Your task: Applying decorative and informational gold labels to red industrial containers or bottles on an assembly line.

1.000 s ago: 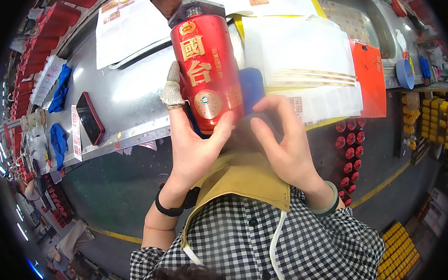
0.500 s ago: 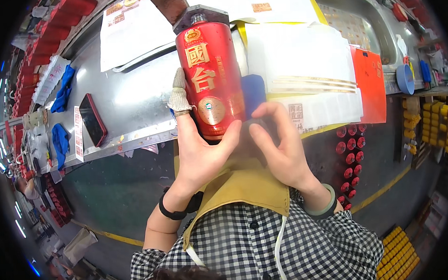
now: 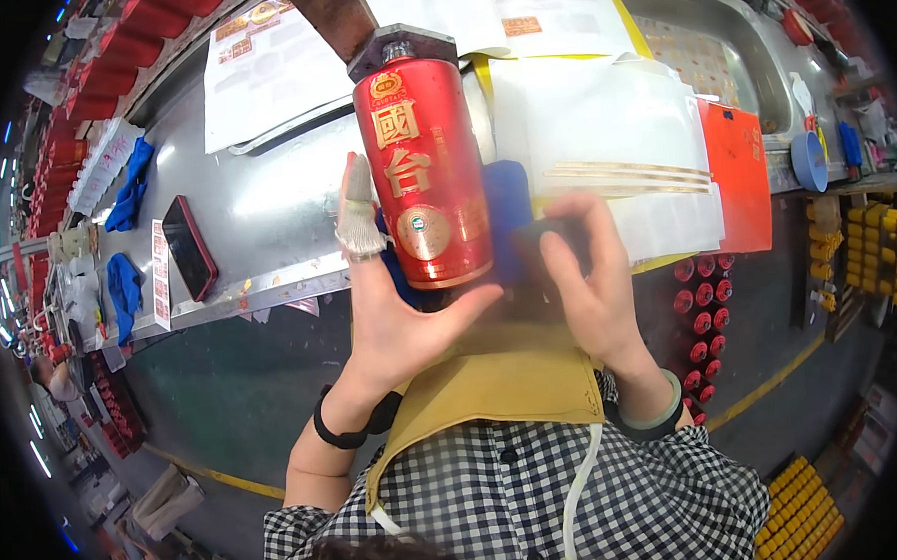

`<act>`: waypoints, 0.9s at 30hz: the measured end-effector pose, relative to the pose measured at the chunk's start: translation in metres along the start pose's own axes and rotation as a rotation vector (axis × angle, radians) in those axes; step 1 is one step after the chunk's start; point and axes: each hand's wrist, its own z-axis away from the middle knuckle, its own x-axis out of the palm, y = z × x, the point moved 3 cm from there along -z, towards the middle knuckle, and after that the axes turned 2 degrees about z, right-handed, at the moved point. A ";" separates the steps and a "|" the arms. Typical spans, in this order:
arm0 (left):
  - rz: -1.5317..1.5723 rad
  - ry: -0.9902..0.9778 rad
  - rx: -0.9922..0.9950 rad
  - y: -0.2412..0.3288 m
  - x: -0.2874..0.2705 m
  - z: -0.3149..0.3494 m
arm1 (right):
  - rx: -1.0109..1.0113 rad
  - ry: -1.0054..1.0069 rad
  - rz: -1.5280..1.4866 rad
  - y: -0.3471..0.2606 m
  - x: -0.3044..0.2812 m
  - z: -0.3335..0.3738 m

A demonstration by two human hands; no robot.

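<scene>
A red bottle [image 3: 426, 181] with gold lettering and a round gold emblem lies in front of me. Its neck end meets a dark angular metal piece [image 3: 403, 47]. My left hand [image 3: 384, 303] is beside the bottle's left and lower end, with a knitted finger cover [image 3: 359, 214] on its fingers. The thumb is stretched out just below the bottle's base, apart from the fingers. To the right of the base, and apart from it, is my right hand [image 3: 594, 284], its fingers curved with a gap to the thumb. The space inside that hand is dark and blurred.
Blue padding [image 3: 509, 212] shows beside the bottle. White sheets [image 3: 601, 113] with gold strips and a red-orange sheet [image 3: 734, 172] lie to the right. A phone [image 3: 189, 248] and blue cloths [image 3: 132, 184] are on the left of the metal bench. A sink [image 3: 770, 86] is at the far right.
My left thumb has come off the bottle's lower face and moved below its base. My right hand has shifted right, away from the bottle. The bottle sits slightly lower in view.
</scene>
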 end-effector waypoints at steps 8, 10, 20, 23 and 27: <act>-0.777 0.083 0.566 -0.011 -0.015 0.014 | 0.067 -0.005 -0.135 0.001 -0.003 -0.007; -0.708 0.042 0.625 -0.022 -0.020 0.018 | 0.040 -0.012 -0.126 0.000 -0.002 -0.009; -0.551 0.065 0.778 -0.026 -0.012 0.014 | -0.147 -0.055 0.006 -0.026 -0.003 -0.020; -0.558 0.074 0.689 -0.026 -0.017 0.024 | -0.404 -0.011 0.095 -0.030 0.000 -0.022; -0.519 0.203 0.494 -0.027 -0.018 0.026 | -0.741 -0.065 0.331 -0.036 0.002 -0.012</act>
